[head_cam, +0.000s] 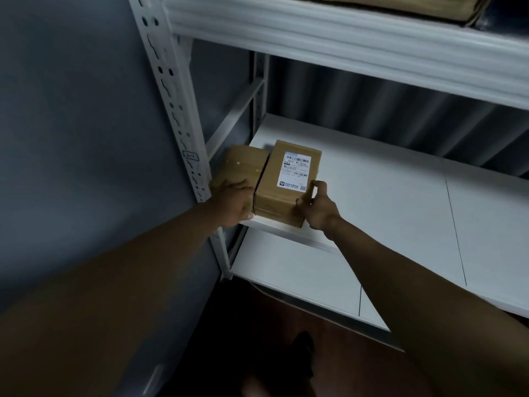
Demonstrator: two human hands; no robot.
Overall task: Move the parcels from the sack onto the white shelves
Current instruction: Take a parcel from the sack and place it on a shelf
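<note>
Labelled parcel point(287, 181) between both hands' grip, on shelf point(400, 179)

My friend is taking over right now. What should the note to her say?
Left hand: grips the near end of the plain cardboard parcel, at the left end of the middle white shelf.
Right hand: pinches the near right corner of the labelled cardboard parcel, which lies label up, touching the plain one.
Done: both parcels are on the shelf by its front edge. More brown parcels lie on the top shelf.
Left: let go, perhaps push them further in. The sack is out of sight, so check it for more.
</note>
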